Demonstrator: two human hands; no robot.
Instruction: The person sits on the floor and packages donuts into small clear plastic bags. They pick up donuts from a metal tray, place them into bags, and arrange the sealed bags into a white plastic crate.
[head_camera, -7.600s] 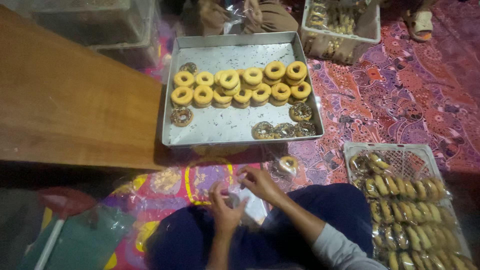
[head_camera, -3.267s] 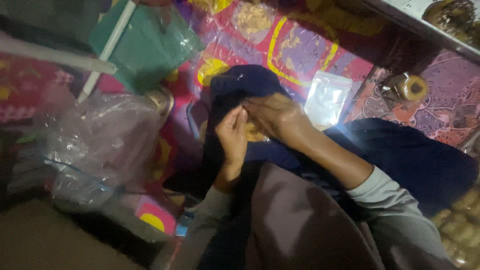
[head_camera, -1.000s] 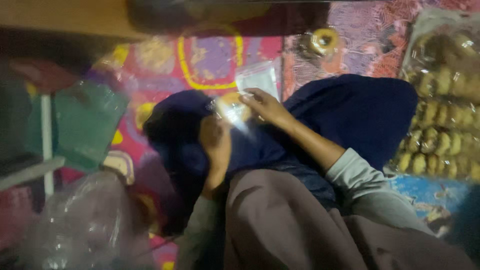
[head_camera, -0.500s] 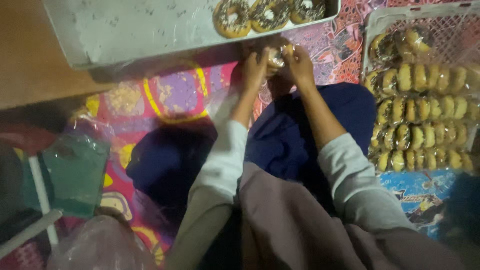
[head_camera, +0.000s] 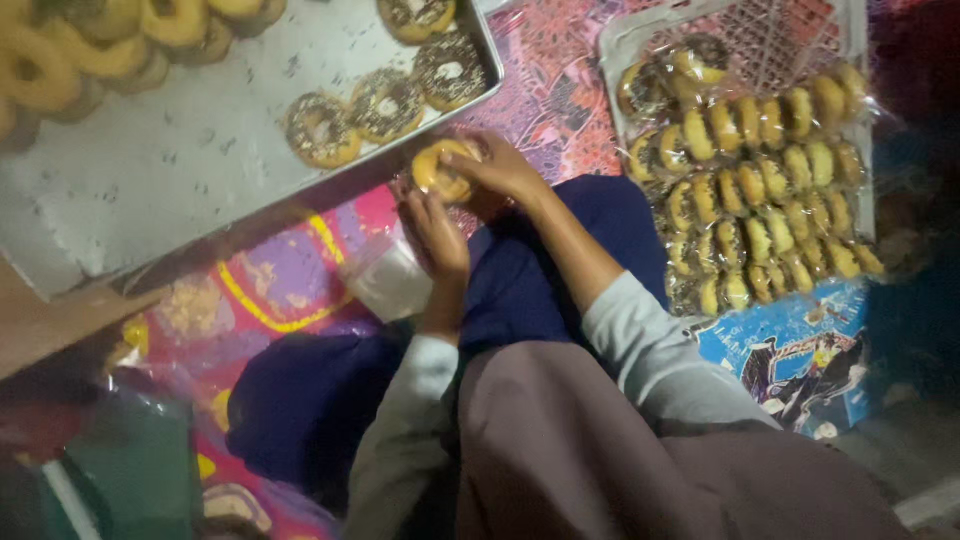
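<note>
Both hands have moved from the lap to the tray (head_camera: 200, 190) edge. Right hand (head_camera: 500, 170) grips a doughnut (head_camera: 445, 170) there; left hand (head_camera: 435, 230) curls beneath, touching it; bagging appears underway.

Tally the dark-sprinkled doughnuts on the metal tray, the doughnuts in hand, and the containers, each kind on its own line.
Dark-sprinkled doughnuts on the metal tray: 4
Yellow doughnut in the right hand grip, with the left hand at it: 1
Metal tray: 1
White basket of wrapped doughnuts: 1
Total: 7
</note>
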